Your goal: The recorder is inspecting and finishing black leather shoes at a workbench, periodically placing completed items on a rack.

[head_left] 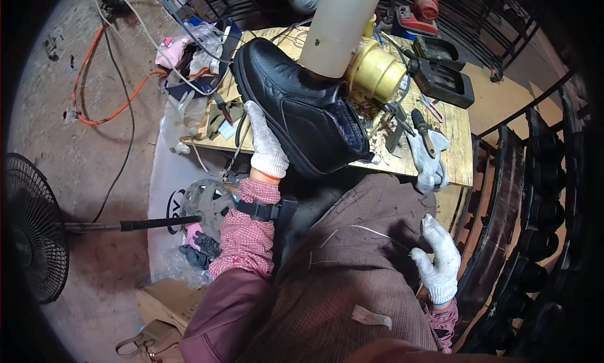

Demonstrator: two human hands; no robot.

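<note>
A black slip-on ankle boot (290, 105) with a dark fuzzy lining tilts above the near edge of the wooden worktable (461, 165). My left hand (267, 146), in a white knit glove, grips it by the sole side; the fingers are partly hidden behind it. Down at the right, my right hand (439, 262) is beside my brown-aproned leg, gloved in white too. Its thumb and fingers stand apart with nothing between them. Loose threads lie on the apron (352, 256).
A thick pale duct (340, 33) and a yellow round fitting (379, 70) stand behind the boot. Right of them are a brush (423, 133), a spare glove (429, 158) and black trays (440, 80). A rack of dark shoes (542, 206) stands right, a fan (34, 228) left; cables cross the floor.
</note>
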